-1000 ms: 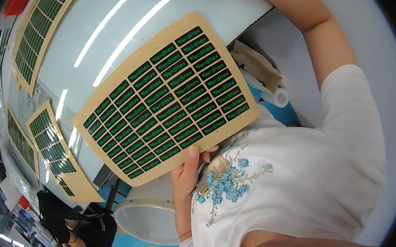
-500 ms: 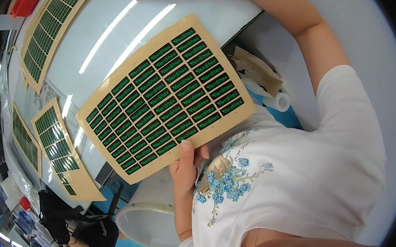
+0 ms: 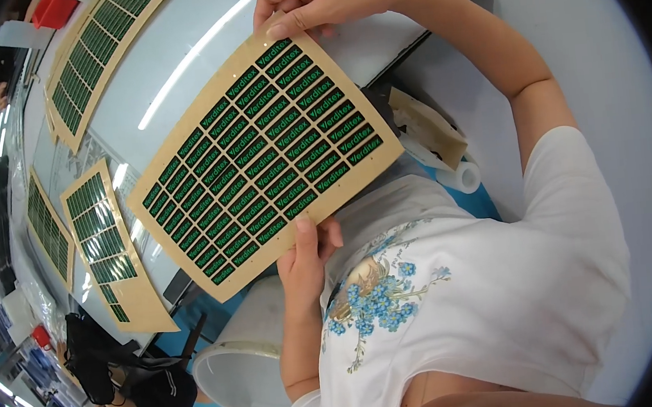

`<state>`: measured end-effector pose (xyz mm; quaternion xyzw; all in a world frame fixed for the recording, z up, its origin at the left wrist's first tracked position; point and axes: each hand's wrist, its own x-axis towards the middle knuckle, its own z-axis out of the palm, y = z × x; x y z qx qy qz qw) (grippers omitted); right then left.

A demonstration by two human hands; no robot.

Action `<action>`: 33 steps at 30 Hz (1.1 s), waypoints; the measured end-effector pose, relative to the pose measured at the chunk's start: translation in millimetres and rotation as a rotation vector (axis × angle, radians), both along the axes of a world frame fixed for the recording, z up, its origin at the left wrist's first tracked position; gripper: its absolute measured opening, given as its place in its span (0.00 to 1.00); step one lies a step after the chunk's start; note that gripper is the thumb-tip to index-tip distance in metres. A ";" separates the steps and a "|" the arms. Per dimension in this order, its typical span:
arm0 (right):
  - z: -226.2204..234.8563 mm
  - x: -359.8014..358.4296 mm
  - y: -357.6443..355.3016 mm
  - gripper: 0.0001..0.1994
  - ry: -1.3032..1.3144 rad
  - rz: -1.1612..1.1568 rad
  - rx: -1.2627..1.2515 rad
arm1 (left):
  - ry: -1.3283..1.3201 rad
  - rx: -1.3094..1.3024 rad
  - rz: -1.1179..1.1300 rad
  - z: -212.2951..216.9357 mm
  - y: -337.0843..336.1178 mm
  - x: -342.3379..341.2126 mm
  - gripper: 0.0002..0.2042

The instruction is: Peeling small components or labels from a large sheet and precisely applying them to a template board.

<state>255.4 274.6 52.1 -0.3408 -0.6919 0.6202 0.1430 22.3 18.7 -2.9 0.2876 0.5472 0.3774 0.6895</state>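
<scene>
A tan sheet of labels (image 3: pixel 182 258), printed with rows of small black rectangles in green lettering, is held tilted above the glossy table. My left hand (image 3: pixel 304 257) grips its near edge, thumb on top and the other fingers underneath. At the far corner my right hand (image 3: pixel 307 5) pinches the sheet between thumb and fingers. Some of the right fingers are curled and partly hidden. To the left, a similar label sheet (image 3: pixel 143 299) with a bare tan end lies at the table edge, beside a narrower-looking label sheet (image 3: pixel 50 230).
More label sheets (image 3: pixel 82 78) lie stacked at the far left, near a red box (image 3: pixel 54 10). The pale table (image 3: pixel 207 26) reflects lights. Below its edge stand a white round bin (image 3: pixel 241 384) and a white roll (image 3: pixel 461 178). A person in dark clothes (image 3: pixel 153 404) is at lower left.
My right hand has come in from the top edge and taken hold of the sheet's far corner. The sheet has shifted slightly left; my left hand keeps its grip.
</scene>
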 end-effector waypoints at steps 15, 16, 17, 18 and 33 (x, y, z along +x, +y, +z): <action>31.0 -38.8 22.4 0.09 0.043 0.181 0.400 | 0.827 0.766 -0.583 97.3 197.7 -90.9 0.31; 30.9 -40.3 20.6 0.09 0.041 0.157 0.434 | 0.511 0.514 -0.684 102.5 206.4 -85.2 0.30; 31.0 -40.7 20.7 0.09 0.038 0.130 0.468 | 0.516 0.523 -0.684 102.6 216.0 -84.6 0.30; 30.3 -42.3 21.8 0.09 0.039 0.131 0.478 | 0.504 0.431 -0.766 100.9 224.3 -87.1 0.30; 2.3 -62.2 -30.3 0.07 -0.175 -0.144 1.442 | 0.262 0.100 -0.599 77.8 231.3 -71.0 0.16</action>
